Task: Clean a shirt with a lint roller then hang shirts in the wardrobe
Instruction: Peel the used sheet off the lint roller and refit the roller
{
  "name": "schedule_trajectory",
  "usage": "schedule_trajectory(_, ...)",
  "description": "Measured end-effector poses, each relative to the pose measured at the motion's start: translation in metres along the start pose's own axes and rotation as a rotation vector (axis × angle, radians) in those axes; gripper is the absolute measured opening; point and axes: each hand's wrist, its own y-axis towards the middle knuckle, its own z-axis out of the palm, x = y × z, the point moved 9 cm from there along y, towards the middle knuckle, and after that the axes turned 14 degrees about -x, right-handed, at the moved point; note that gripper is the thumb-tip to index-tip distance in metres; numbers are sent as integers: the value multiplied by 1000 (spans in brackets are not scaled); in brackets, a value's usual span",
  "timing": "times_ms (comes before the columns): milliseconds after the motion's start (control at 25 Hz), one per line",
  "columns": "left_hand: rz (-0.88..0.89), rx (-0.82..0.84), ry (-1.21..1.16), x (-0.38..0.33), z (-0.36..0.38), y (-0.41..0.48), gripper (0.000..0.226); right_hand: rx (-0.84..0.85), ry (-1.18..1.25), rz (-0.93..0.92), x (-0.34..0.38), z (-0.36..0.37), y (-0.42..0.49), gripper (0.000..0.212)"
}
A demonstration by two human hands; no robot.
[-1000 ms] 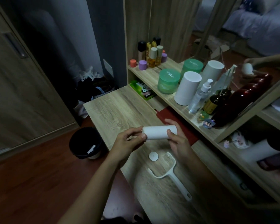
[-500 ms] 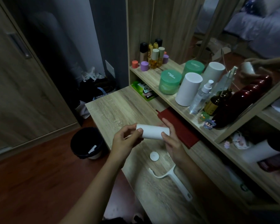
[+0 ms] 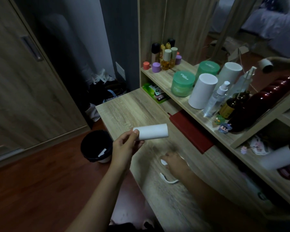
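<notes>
Over the near end of the bench (image 3: pixel 124 108), the left hand (image 3: pixel 126 148) holds the white roll (image 3: pixel 151 133) in the air. Its fingers (image 3: pixel 135 132) pinch one end, so the tube juts away from them, about level and clear of the wood.

Below and to the right of those fingers, the right hand (image 3: pixel 174 162) is down at the bench top, blurred, lying over a small white cap (image 3: pixel 163 162). Whether it has the cap pinched or only touches it, I cannot tell. Just nearer than that hand, a curved bit of the white handle (image 3: pixel 169 180) shows from under the wrist, flat on the wood. The roller is thus in three pieces, and no shirt is in view.

It looks to me like the roller is being put together before any cleaning starts. To do that well, I would keep the left grip right at the end of the roll, as it is, leaving the open far end free to take the handle's bar. The roll should stay level so the bar goes in straight rather than catching the tube's edge. The cap is small and would likely slide on the smooth wood, so a firm fingertip pinch is safer than a scoop. A black bin (image 3: pixel 95 146) stands on the floor to the left of the left fingers, and a fumbled cap could roll off that way.
</notes>
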Motion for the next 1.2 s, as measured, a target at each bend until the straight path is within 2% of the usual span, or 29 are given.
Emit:
schedule_trajectory(80,-26,-5,-23,2,0,-1,16,-44,65,35,1,-4,0,38)
schedule_trajectory(120,-42,-11,-38,2,-1,-1,13,-92,171,89,0,-12,0,37)
schedule_trajectory(240,-71,-42,-78,-2,-4,1,10,-337,689,277,0,-66,-1,35)
schedule_trajectory(320,-74,-71,-75,-4,-8,5,9,-366,1066,361,6,-100,-7,38)
schedule_trajectory(400,-86,-89,-59,-5,-8,6,9,-390,1262,364,11,-130,-12,41)
schedule_trajectory(560,-98,-87,-19,-1,-4,4,10,-399,1266,286,18,-158,-18,41)
schedule_trajectory(880,-63,-10,10,2,7,1,11,-455,1065,247,15,-169,-21,45)
schedule_trajectory(1200,-97,-14,-9,10,9,0,12,-536,847,117,25,-182,-21,35)
